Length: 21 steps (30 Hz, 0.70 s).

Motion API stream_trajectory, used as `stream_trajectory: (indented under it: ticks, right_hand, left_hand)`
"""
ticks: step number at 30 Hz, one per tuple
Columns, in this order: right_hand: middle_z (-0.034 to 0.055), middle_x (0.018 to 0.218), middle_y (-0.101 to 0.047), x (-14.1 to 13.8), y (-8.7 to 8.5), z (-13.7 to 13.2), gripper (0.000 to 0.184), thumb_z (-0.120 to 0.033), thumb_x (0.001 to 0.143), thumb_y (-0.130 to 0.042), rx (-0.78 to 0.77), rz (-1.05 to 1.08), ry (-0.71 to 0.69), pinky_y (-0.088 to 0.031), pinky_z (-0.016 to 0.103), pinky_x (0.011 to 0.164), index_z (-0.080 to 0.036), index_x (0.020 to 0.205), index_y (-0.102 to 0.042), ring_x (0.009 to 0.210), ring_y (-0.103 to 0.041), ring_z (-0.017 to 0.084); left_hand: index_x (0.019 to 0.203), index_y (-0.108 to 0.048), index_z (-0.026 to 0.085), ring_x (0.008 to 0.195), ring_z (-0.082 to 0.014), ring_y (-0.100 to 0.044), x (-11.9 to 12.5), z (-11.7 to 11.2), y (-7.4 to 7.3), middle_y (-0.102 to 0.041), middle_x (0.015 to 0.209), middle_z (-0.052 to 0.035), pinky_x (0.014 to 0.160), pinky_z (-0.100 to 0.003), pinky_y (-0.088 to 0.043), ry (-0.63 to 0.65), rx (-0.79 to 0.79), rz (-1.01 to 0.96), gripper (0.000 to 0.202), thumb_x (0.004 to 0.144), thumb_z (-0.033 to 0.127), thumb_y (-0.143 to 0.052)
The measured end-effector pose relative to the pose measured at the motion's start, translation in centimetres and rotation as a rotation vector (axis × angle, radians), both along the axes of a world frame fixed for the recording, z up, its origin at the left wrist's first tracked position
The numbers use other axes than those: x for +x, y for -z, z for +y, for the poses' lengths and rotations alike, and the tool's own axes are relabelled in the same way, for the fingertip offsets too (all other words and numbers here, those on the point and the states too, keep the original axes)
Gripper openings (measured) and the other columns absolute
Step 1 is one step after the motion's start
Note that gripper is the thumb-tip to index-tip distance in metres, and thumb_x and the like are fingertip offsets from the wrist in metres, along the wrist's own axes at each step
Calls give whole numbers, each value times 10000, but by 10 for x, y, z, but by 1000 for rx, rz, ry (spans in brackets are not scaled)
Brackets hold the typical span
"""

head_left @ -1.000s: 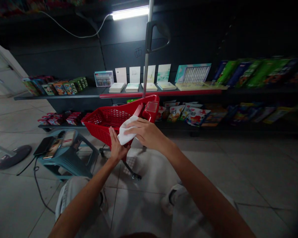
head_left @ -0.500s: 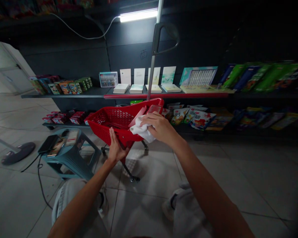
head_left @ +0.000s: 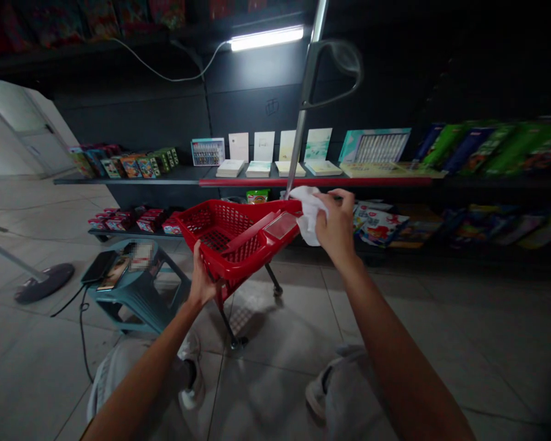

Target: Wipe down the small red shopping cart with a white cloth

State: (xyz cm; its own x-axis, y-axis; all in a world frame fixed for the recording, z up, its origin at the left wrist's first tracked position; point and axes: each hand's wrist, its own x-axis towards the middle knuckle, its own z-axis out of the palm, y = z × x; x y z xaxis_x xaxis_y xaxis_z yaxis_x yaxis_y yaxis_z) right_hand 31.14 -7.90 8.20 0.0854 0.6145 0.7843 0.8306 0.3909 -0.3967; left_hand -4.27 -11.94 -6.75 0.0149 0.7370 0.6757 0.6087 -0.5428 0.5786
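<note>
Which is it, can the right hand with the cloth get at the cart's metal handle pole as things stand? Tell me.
Probably yes. The right hand holds the white cloth right beside the pole, with nothing between them; the left hand steadies the red cart.

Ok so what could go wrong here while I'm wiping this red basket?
The red basket is tilted, steadied only by the left hand at its near edge; it might roll or tip on its wheels. The right hand presses the white cloth by the metal pole; a hard push could swing that pole. A cable lies on the floor by the stool, a possible snag.
</note>
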Motion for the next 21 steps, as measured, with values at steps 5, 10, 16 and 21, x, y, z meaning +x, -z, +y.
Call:
stream_trajectory:
  ticks: [5, 10, 16, 21]
  right_hand:
    - [193, 1438, -417, -3, -9, -1, 491, -177, 950, -392, 135, 121, 149, -434, 549, 1124, -195, 1406, -571, 1366, -464, 354]
    - [185, 1453, -510, -20, -23, 26, 472, -130, 919, -455, -130, -139, 28, -485, 435, 1084, -170, 1349, -647, 1277, -580, 310]
    - [161, 1293, -717, -54, -57, 65, 412, -117, 904, -554, -861, -712, -165, -515, 324, 1004, -129, 1285, -711, 1191, -679, 285]
    - [262, 1228, -721, -103, -66, 61, 411, -116, 883, -588, -978, -953, -154, -551, 367, 932, -35, 1266, -713, 1127, -719, 336]
  left_hand:
    - [1656, 14, 241, 1480, -360, -430, -3, -7, -5, -317, 1665, -164, 1234, -543, -367, 9, -20, -36, 1263, 691, 412, -782]
    - [1650, -65, 185, 1490, -387, -406, -5, -7, -4, -229, 1693, -188, 1210, -552, -402, -77, -13, 63, 1187, 697, 341, -756]
    - [1659, -52, 167, 1507, -388, -373, -1, -5, -2, -211, 1697, -190, 1190, -540, -435, -135, 25, 89, 1161, 719, 293, -722]
    - [1665, -36, 181, 1492, -382, -403, -3, -7, -4, -246, 1690, -184, 1143, -525, -488, -150, -9, 80, 1184, 734, 335, -750]
